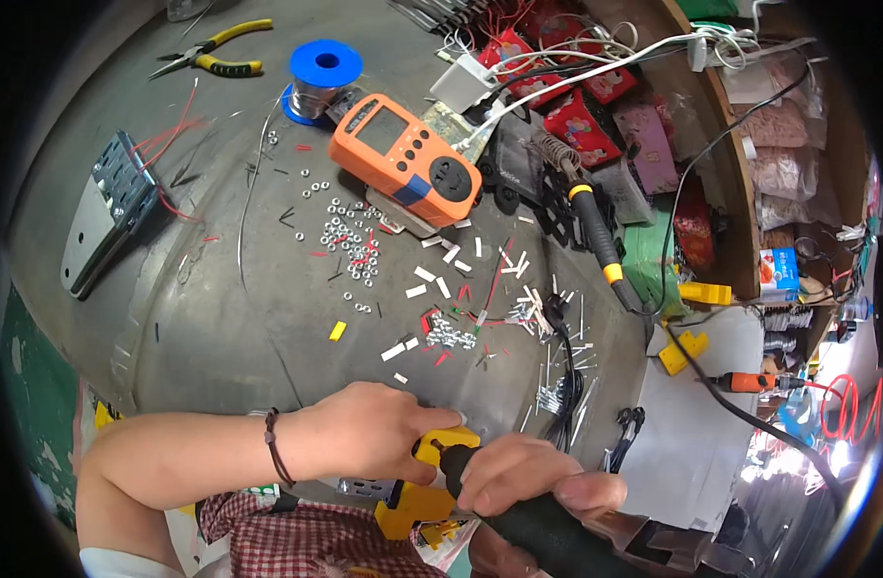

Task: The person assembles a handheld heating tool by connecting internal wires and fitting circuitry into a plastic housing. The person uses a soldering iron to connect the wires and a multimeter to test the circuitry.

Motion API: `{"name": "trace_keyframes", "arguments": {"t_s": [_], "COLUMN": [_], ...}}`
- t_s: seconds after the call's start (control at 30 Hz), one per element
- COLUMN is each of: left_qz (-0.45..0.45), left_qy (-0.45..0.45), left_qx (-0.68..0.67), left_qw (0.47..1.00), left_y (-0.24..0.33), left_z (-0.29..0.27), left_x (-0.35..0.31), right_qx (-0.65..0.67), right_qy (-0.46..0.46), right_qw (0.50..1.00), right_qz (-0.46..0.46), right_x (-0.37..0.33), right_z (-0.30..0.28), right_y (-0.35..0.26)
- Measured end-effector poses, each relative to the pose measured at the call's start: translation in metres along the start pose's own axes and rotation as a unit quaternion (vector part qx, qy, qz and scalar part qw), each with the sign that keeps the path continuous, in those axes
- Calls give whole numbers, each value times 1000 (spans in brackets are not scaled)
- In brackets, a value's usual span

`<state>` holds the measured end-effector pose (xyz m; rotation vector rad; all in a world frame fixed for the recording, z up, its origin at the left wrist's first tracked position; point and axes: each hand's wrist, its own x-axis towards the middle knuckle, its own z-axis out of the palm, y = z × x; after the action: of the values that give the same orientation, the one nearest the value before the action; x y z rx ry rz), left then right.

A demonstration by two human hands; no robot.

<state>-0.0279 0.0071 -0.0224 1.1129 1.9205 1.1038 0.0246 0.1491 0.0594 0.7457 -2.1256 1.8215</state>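
Near the table's front edge, my left hand (372, 430) is closed on a yellow plastic part (448, 440), thumb and fingers at its left side. My right hand (523, 472) wraps round a black electric screwdriver (547, 532). Its nose points up and left against the yellow part; whether the bit sits in a screw is too small to tell. Just below my left hand are a second yellow piece (414, 511) and a perforated metal plate (366, 487), partly hidden. My left wrist wears a dark cord.
An orange meter (406, 159), a blue solder spool (326, 65) and yellow-handled pliers (215, 53) lie farther back. Loose nuts (350, 241), screws (557, 395) and white sleeves are scattered mid-table. A soldering iron (595, 231) with a long black cable stands right. A grey metal-plated assembly (109, 217) rests left.
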Motion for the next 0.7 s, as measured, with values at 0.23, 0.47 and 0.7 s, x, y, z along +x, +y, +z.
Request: {"name": "trace_keyframes", "arguments": {"t_s": [0.23, 0.47, 0.7], "left_qz": [7, -2, -22], "left_qy": [15, 24, 21], "left_qx": [32, 19, 44], "left_qw": [999, 1000, 999], "left_y": [1, 4, 4], "left_z": [3, 4, 2], "left_x": [-2, 0, 4], "right_qx": [107, 71, 103], "right_qy": [-77, -72, 142], "right_qw": [989, 994, 984], "right_qz": [-64, -47, 24], "right_x": [-3, -17, -30], "right_z": [-6, -12, -24], "right_y": [19, 3, -6]}}
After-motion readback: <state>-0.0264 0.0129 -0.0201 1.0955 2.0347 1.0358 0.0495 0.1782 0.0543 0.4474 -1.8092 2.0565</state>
